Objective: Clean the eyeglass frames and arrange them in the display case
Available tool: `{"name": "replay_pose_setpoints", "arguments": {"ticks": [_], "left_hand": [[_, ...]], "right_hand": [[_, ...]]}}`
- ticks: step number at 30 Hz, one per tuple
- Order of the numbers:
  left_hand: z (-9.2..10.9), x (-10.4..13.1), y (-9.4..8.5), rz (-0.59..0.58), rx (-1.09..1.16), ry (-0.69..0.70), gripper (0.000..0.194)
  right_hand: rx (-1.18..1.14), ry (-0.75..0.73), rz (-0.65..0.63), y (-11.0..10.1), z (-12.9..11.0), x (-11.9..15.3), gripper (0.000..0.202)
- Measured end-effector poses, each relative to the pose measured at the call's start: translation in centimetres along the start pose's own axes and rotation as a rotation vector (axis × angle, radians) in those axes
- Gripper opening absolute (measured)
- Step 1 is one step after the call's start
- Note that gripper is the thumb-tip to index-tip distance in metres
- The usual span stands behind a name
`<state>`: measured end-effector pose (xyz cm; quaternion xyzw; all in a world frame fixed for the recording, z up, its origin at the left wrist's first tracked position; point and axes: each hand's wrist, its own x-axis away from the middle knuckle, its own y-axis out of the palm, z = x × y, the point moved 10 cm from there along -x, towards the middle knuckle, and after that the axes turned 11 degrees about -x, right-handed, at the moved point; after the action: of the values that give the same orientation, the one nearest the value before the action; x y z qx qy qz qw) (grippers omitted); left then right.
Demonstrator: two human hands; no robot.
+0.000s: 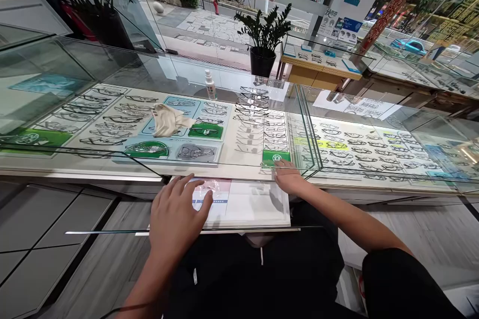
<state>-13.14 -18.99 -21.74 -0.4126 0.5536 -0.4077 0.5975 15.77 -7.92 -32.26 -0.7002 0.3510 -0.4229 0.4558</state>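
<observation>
My left hand (178, 209) is raised over the left end of a pulled-out white drawer (258, 204), its fingers spread and holding nothing. At the drawer's back right corner, my right hand (287, 176) reaches to the front edge of the glass case, beside a green card (276, 157); its fingertips are partly hidden, and no held object shows. A pink and white packet (211, 194) lies in the drawer, at its left side. On the glass top (179, 160) are a crumpled beige cloth (168, 120) and a white spray bottle (210, 84).
Rows of eyeglasses (108, 122) fill the display case, and more (359, 147) lie in the section to the right. A rack of glasses (254, 102) stands near the bottle. Behind the case is a potted plant (263, 60). Grey cabinets (41, 224) stand at the left.
</observation>
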Motion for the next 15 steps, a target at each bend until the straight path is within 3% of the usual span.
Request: {"name": "replay_pose_setpoints", "arguments": {"ticks": [5,15], "left_hand": [[0.0,-0.1,0.2,-0.021,0.005,0.001,0.041],[0.1,-0.4,0.5,-0.085,0.024,0.032,0.037]], "right_hand": [[0.04,0.046,0.05,1.0,2.1,-2.5,0.055],[0.024,0.038,0.018,0.6,1.7,-3.2,0.049]]}}
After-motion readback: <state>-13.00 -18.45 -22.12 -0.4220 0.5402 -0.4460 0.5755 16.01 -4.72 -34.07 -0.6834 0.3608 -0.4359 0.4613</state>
